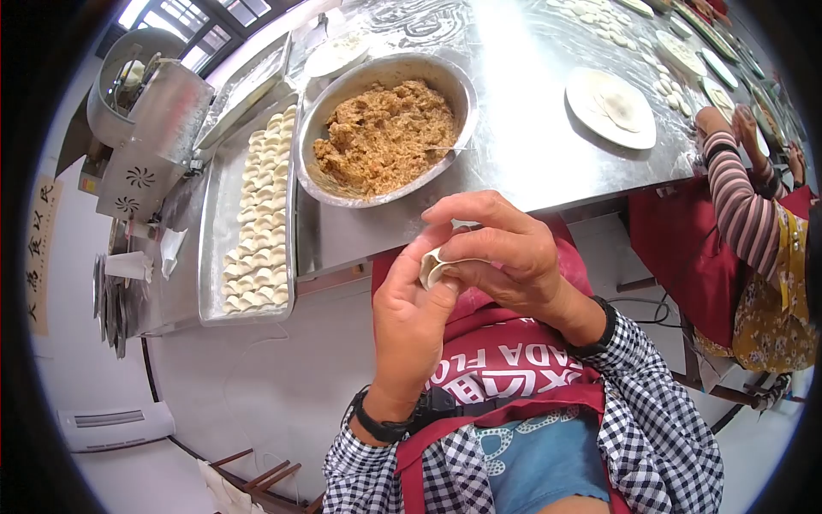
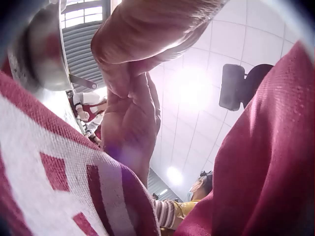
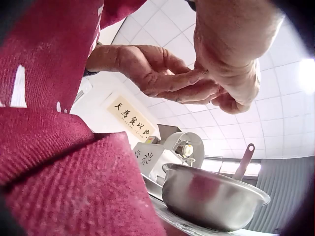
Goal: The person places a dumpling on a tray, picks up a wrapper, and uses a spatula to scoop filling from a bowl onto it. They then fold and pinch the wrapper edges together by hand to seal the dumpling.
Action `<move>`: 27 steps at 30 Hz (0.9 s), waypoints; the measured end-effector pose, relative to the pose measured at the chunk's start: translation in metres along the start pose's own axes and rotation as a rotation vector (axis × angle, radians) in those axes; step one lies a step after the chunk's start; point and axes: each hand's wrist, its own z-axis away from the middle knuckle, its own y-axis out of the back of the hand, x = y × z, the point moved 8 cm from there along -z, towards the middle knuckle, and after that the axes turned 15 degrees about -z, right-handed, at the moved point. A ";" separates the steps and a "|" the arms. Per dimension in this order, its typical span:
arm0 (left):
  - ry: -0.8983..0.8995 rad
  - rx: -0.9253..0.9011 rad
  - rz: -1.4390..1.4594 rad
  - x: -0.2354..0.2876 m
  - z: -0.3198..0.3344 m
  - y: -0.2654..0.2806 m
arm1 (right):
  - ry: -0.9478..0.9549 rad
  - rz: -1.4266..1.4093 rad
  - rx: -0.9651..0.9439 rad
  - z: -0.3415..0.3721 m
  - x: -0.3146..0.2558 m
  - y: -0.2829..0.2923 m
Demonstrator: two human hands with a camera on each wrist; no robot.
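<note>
Pale dough [image 1: 431, 267] is hovering off the near edge of the desk [image 1: 507, 128], the left hand [image 1: 413, 300] and right hand [image 1: 518, 257] pinching it between curled fingers, presumably preserving its curved shape.

Metal table [image 1: 524, 146], flour-smeared. On it: bowl [image 1: 460, 86], tray [image 1: 224, 197] just left, white plates [image 1: 584, 94], loose dough pieces [image 1: 670, 88].

A small piece of thin dough [image 1: 433, 267], pale cream and smooth, sits close to the middle of the head view, pinched between the left hand [image 1: 414, 301] and the right hand [image 1: 512, 255]. It is curled into a rounded fold, its open end towards the left of the frame (the hollow is shadowed); fingers cover the rest.
</note>
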 end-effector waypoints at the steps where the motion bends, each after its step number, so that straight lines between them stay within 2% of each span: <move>1: -0.038 0.012 -0.151 0.002 0.001 0.001 | -0.001 0.000 0.000 0.000 0.000 0.000; 5: -0.027 -0.004 -0.224 0.002 0.001 0.002 | 0.007 0.017 0.002 0.001 -0.001 0.000; 7: 0.029 -0.027 -0.070 -0.004 0.001 0.002 | -0.014 0.006 -0.006 0.000 -0.001 -0.001; 9: 0.007 -0.023 -0.075 -0.002 0.000 0.001 | -0.166 -0.156 0.079 0.000 0.006 0.002; 10: -0.016 -0.016 -0.080 0.000 -0.001 0.000 | -0.167 -0.156 0.079 0.000 0.007 0.004; 12: -0.018 -0.007 -0.076 0.006 -0.001 -0.004 | -0.097 -0.092 -0.013 0.000 0.004 0.001; 14: -0.021 0.003 -0.073 0.006 -0.002 -0.003 | -0.076 -0.092 -0.006 0.003 0.007 0.001; 17: 0.023 -0.043 0.068 -0.002 -0.005 0.000 | -0.071 -0.124 0.041 0.004 0.007 0.001; 19: 0.127 -0.058 0.338 -0.006 -0.006 -0.003 | -0.087 -0.153 0.082 0.002 0.006 0.001; 22: 0.107 -0.076 0.377 -0.008 -0.008 -0.002 | -0.116 -0.135 0.091 0.001 0.009 0.000; 24: 0.104 -0.065 0.341 -0.008 -0.007 -0.002 | 0.003 -0.023 0.043 0.000 0.004 0.000; 27: 0.080 -0.038 0.213 -0.005 -0.005 -0.003 | 0.018 0.020 0.021 0.001 0.004 -0.001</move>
